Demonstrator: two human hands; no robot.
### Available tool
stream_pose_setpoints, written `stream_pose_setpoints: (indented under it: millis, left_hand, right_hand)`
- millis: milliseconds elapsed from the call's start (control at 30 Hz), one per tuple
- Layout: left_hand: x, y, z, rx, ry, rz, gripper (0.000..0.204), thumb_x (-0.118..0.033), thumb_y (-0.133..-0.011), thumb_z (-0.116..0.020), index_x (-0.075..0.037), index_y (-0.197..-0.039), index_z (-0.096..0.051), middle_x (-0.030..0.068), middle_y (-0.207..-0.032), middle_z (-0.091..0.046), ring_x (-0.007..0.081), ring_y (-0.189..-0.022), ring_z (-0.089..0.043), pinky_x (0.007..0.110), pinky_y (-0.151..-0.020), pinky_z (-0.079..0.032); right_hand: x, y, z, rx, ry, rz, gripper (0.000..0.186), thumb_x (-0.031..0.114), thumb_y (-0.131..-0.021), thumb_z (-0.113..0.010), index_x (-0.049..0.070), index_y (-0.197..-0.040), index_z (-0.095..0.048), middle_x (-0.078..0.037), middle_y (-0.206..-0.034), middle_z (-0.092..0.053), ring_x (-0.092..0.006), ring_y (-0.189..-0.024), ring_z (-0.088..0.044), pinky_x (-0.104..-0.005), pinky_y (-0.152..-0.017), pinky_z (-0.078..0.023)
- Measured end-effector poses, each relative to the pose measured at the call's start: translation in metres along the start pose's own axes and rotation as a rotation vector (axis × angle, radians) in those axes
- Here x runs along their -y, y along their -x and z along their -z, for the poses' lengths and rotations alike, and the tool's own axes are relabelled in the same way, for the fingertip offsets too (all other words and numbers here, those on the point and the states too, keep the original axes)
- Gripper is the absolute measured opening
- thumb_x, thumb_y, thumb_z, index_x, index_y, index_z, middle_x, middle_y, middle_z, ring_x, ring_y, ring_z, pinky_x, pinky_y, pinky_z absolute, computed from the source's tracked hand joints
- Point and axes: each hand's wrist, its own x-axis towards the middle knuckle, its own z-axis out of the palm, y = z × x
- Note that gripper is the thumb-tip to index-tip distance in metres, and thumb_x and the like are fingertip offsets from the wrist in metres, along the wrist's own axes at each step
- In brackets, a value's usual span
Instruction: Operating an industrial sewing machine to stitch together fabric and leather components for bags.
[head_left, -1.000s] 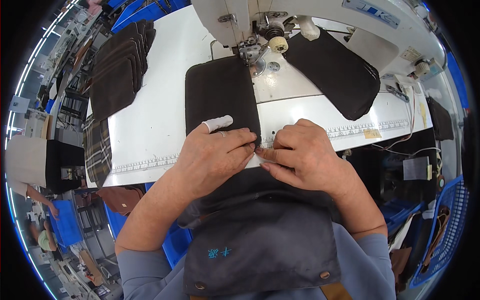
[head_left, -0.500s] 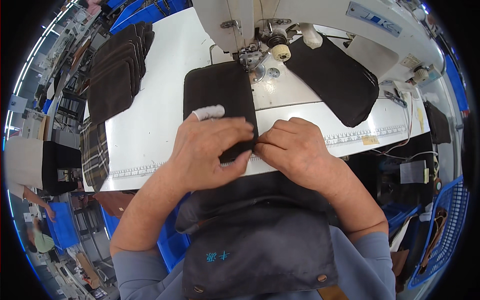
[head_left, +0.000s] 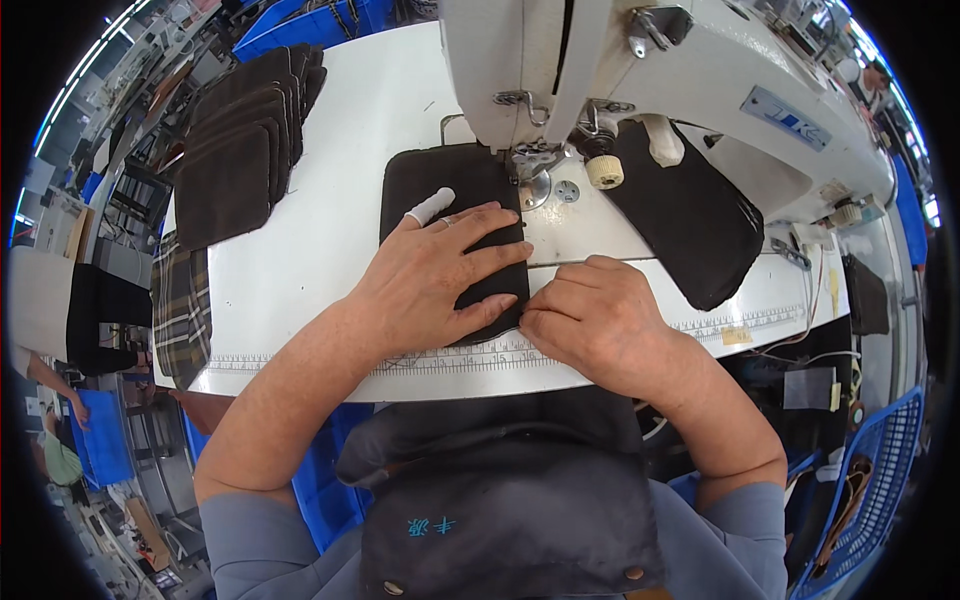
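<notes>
A dark brown fabric panel (head_left: 430, 172) with rounded corners lies on the white table, its right edge at the presser foot (head_left: 528, 168) of a sewing machine (head_left: 715, 90). My left hand (head_left: 420, 275) rests flat on this panel, fingers spread; one fingertip wears a white cover (head_left: 432, 206). At the panel's lower right corner my right hand (head_left: 597, 318) is closed, thumb and forefinger pinching the edge. The fingers below the pinch are curled and partly hidden.
Several dark panels (head_left: 222, 185) are stacked at the left, beside plaid cloth (head_left: 180, 310). More dark panels (head_left: 690, 225) lie under the machine's arm, with small snips (head_left: 790, 253) nearby. A printed ruler (head_left: 470, 358) runs along the front edge. A blue basket (head_left: 868, 490) stands at the right.
My left hand has flattened onto the panel with its fingers spread wider. The view has shifted, so the machine and table sit lower and further right. My right hand stays at the panel's corner.
</notes>
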Motion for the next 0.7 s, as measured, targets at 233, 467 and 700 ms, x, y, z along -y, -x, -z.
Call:
stream_pose_setpoints:
  millis: [233,467,700]
  left_hand:
    - [0.004,0.003,0.007,0.001,0.114,-0.052,0.04,-0.022,-0.086,-0.079,-0.008,-0.123,-0.076,0.0107,-0.137,-0.069,0.0267,-0.131,-0.064,0.05,-0.111,-0.047]
    - [0.021,-0.007,-0.003,-0.108,0.058,-0.175,0.026,-0.005,-0.085,-0.076,-0.009,-0.11,-0.082,0.0065,-0.118,-0.078,0.0214,-0.118,-0.073,0.038,-0.092,-0.061]
    - [0.045,-0.026,0.0,-0.116,0.146,-0.089,0.023,-0.005,-0.085,-0.076,-0.007,-0.107,-0.082,0.0091,-0.115,-0.079,0.0242,-0.114,-0.074,0.037,-0.092,-0.062]
  right_hand:
    - [-0.029,-0.014,0.001,0.034,0.005,-0.014,0.012,0.012,-0.075,-0.083,0.008,-0.08,-0.073,-0.002,-0.077,-0.069,-0.0212,-0.07,-0.066,-0.0365,-0.062,-0.05]
    - [-0.05,-0.022,0.0,0.061,0.022,-0.078,0.01,0.015,-0.078,-0.08,0.008,-0.084,-0.076,-0.002,-0.082,-0.074,-0.0231,-0.074,-0.071,-0.0381,-0.065,-0.055]
    - [-0.058,-0.022,-0.008,-0.022,0.064,-0.142,0.014,0.018,-0.085,-0.076,0.008,-0.094,-0.08,-0.002,-0.099,-0.078,-0.0247,-0.079,-0.073,-0.0393,-0.07,-0.057]
